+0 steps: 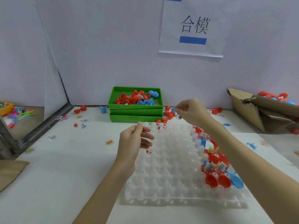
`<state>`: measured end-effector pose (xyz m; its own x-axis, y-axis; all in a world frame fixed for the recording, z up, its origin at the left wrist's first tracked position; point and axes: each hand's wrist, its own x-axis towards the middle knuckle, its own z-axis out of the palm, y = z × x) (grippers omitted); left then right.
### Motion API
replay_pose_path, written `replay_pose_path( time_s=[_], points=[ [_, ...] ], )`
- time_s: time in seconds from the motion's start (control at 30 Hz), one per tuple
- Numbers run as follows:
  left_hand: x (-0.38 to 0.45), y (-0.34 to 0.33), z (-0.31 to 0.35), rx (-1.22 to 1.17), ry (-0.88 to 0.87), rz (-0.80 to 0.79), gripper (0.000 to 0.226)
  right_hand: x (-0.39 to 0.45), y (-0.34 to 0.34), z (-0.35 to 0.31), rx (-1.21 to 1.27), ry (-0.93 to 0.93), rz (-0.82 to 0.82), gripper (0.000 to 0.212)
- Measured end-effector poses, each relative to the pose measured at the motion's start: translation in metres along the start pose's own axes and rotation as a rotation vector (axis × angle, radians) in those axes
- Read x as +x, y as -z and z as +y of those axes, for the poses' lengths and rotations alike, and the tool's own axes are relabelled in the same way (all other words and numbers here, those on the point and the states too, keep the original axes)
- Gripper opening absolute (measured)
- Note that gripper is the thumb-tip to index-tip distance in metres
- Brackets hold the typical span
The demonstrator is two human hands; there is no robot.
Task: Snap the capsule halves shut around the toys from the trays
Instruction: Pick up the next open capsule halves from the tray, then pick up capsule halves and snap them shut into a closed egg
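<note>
Head camera view, looking down at a white desk (56,175). At the centre lies a large white moulded tray (168,167) with rows of round cups. Most of its cups hold nothing; along its right edge sit red capsule halves (216,180), a blue capsule half (236,181) and small packaged toys (215,167), crowded together.

Two bare forearms reach in from the bottom. The left hand (135,139) is raised over the tray's far left corner, thumb and forefinger pinched on the tray's edge, the other fingers loosely extended. The right hand (191,112) is lifted above the tray's far right corner, fingers curled and pinching; whether it grips the tray's edge or some small thing cannot be made out.

Behind the tray stands a stack of green trays (135,113); the top one holds a heap of red and blue capsule pieces (137,97). More red capsule pieces (168,113) lie just to the right of the stack, near the right hand. Small toys and paper slips (82,125) are scattered on the desk at left.

A torn cardboard box (258,113) at far right holds more red and blue capsules. On the pale wall hangs a paper sign (194,26) with two black characters and a blue bar. At far left, beyond a metal frame (40,126), is a pile of colourful plastic bits (17,112).
</note>
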<state>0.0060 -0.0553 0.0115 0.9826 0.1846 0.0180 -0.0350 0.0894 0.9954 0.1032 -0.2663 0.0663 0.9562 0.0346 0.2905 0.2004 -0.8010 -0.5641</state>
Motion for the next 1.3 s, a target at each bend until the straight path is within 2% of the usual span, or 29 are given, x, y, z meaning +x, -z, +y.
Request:
replay_pose_path(
  time_s=[0.27,0.4,0.67,0.83,1.03,1.17,1.2,1.3],
  points=[
    [-0.004,-0.008,-0.004,0.136,-0.075,-0.052,0.042,-0.029,0.025,0.068,-0.268,-0.066,-0.043,0.019],
    [-0.004,-0.007,-0.004,0.149,-0.074,-0.061,0.042,-0.015,0.027,0.072,-0.321,-0.046,-0.027,0.029],
    [-0.004,-0.004,-0.002,0.149,-0.057,-0.063,0.042,0.005,0.018,0.073,-0.493,0.019,-0.288,0.026],
    [-0.005,-0.005,-0.003,0.144,-0.068,-0.100,0.040,0.013,0.022,0.067,-0.523,0.026,-0.253,0.023],
    [-0.005,-0.006,-0.007,0.176,-0.075,-0.150,0.037,0.014,0.031,0.064,-0.504,0.025,-0.124,0.024],
    [-0.008,-0.007,-0.004,0.227,-0.244,-0.217,0.011,0.012,0.040,0.047,-0.377,0.017,0.000,0.021],
    [-0.009,-0.009,-0.004,0.272,-0.304,-0.261,0.016,0.007,0.041,0.040,-0.303,0.007,0.015,0.020],
    [-0.015,-0.015,-0.011,0.454,-0.450,-0.371,0.050,-0.025,0.031,0.017,-0.047,-0.016,-0.005,0.013]
  ],
)
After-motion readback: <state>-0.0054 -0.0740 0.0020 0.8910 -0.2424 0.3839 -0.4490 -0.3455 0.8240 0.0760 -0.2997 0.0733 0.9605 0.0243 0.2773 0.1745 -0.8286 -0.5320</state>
